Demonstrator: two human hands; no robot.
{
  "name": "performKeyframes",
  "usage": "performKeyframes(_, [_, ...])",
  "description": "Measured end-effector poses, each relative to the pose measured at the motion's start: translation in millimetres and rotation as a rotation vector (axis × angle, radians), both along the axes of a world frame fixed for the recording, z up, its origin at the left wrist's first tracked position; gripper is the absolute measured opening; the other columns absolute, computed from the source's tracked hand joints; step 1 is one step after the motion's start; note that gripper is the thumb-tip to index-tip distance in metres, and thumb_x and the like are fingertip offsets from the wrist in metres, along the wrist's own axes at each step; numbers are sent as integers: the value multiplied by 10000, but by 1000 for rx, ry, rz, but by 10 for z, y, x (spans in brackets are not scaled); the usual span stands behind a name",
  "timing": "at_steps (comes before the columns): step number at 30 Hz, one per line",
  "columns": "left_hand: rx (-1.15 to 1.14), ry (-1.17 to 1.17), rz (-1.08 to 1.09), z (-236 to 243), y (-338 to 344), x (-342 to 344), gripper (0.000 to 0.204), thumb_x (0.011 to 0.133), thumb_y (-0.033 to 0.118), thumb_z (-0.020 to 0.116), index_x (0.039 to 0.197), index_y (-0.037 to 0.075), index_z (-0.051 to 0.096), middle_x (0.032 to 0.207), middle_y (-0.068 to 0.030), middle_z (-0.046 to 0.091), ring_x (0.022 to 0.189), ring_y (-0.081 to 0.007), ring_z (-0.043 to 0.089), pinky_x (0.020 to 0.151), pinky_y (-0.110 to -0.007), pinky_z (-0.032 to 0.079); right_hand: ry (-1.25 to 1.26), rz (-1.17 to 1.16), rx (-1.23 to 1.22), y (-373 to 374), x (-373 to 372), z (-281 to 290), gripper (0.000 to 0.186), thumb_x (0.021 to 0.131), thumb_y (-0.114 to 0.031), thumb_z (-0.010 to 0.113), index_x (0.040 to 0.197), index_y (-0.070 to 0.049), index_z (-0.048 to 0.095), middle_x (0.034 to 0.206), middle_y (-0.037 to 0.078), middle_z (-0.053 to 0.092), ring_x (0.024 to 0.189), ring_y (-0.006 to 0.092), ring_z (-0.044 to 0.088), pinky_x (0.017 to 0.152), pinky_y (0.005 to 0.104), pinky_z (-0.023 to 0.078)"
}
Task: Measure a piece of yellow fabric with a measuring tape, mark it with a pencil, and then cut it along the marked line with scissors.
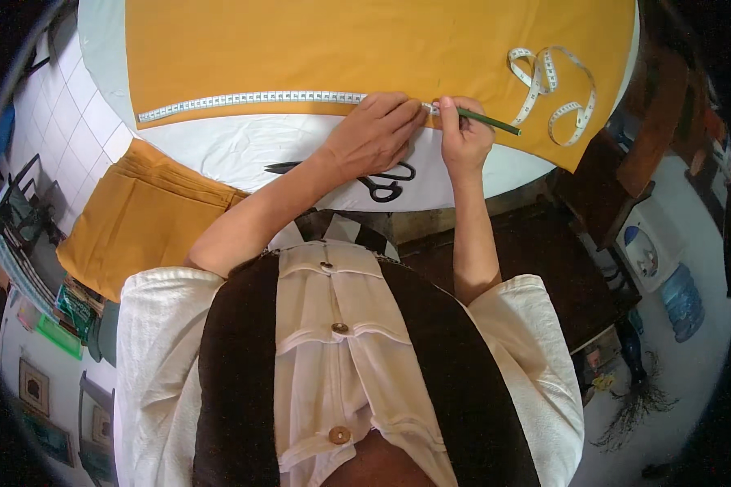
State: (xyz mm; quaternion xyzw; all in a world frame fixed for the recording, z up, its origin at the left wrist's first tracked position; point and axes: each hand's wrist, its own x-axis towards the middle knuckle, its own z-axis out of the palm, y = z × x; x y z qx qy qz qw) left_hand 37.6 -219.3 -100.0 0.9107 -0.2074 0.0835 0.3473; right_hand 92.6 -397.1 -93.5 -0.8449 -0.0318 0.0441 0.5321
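Mustard-yellow cloth (341, 45) lies spread over a table with a white cover (219, 150). A white measuring tape (244, 100) runs straight along the cloth's near edge, and its loose end (556, 89) curls at the right. My left hand (374, 134) presses flat on the tape near the middle of the edge. My right hand (463, 134) grips a green pencil (487, 121), its tip meeting the tape right beside my left fingertips. Black scissors (374, 180) lie on the white cover just below both hands.
A folded piece of the same yellow cloth (142, 215) hangs off the table's near left edge. Dark wooden furniture (593, 211) stands at the right, with a water dispenser (646, 252) and a blue water bottle (681, 300) on the floor. White floor tiles (81, 105) show at the left.
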Motion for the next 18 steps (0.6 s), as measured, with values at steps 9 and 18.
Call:
performKeyframes(9, [1, 13, 9, -24, -12, -3, 410, 841, 194, 660, 1205, 9, 619, 1216, -75, 534, 1040, -239, 490, 892, -337, 426, -185, 124, -144, 33, 27, 16, 94, 873, -44, 727, 808, -9, 669, 758, 72, 666, 645, 206, 555, 589, 310, 453])
performKeyframes(18, [36, -3, 15, -3, -4, 9, 409, 843, 200, 661, 1203, 8, 622, 1213, -73, 533, 1050, -239, 484, 888, -337, 427, -191, 184, -216, 28, 53, 84, 99, 873, -57, 726, 809, -18, 661, 763, 73, 663, 673, 223, 570, 623, 328, 466])
